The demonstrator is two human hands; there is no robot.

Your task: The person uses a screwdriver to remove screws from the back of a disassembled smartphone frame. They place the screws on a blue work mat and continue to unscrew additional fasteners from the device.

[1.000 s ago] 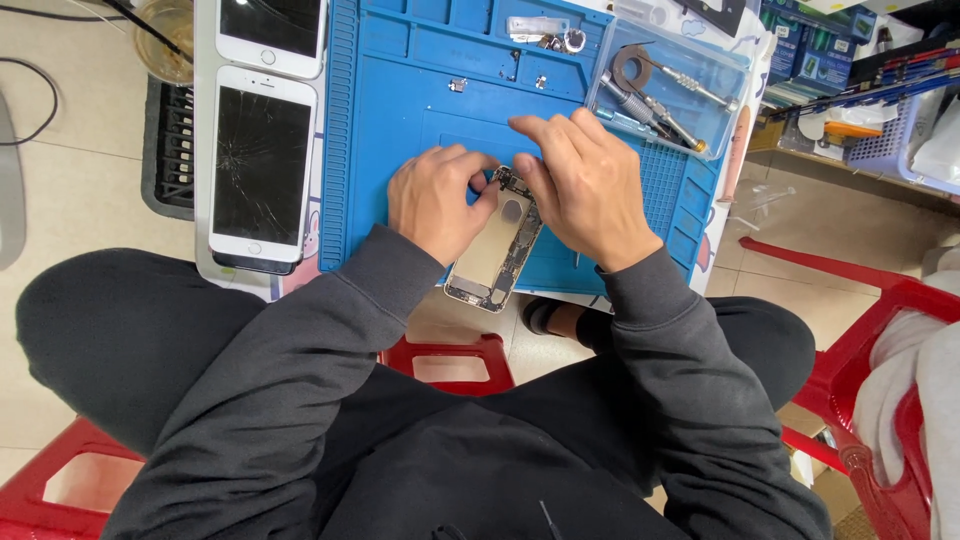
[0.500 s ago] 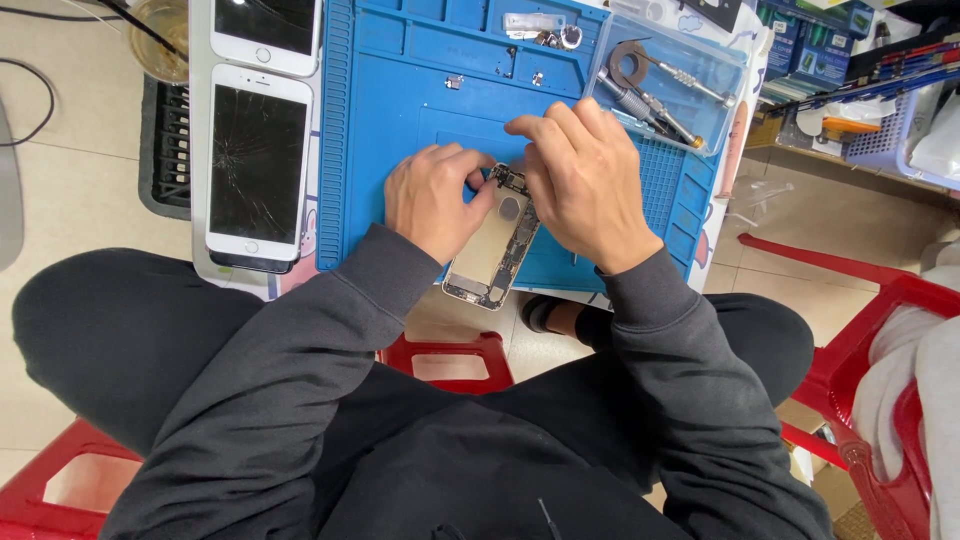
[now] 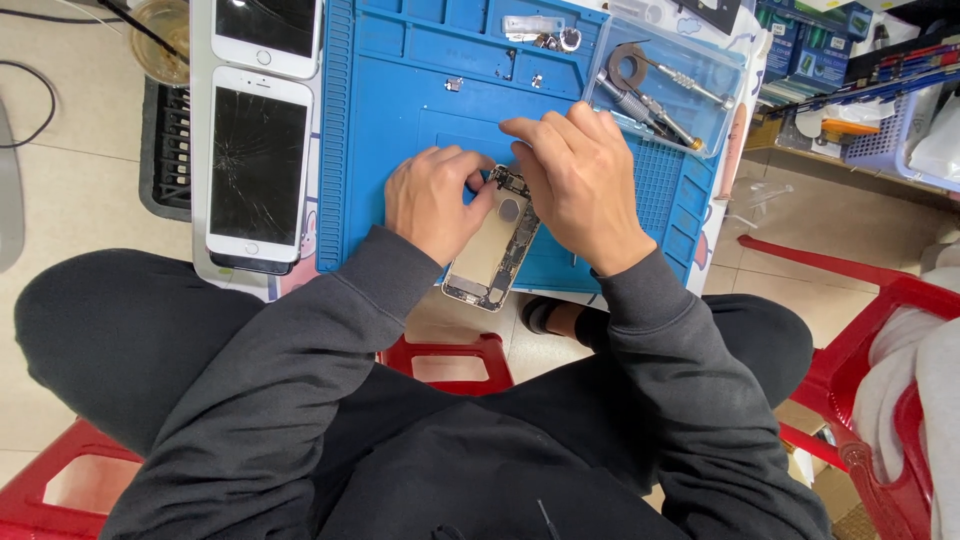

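Both hands work at the top end of an opened phone shell on a blue repair mat.

The left hand (image 3: 432, 200) curls its fingers against the far end of the phone shell (image 3: 494, 250), which lies tilted at the near edge of the blue mat (image 3: 400, 130). The right hand (image 3: 575, 180) bends over that same end, its fingertips pinched down on the small parts there; what they grip is hidden. Left of the mat lies a white phone with a cracked screen (image 3: 258, 165). Screwdrivers (image 3: 650, 100) sit in a clear tray at far right.

Cracked white phone (image 3: 258, 167) lies beside red stool (image 3: 450, 360).
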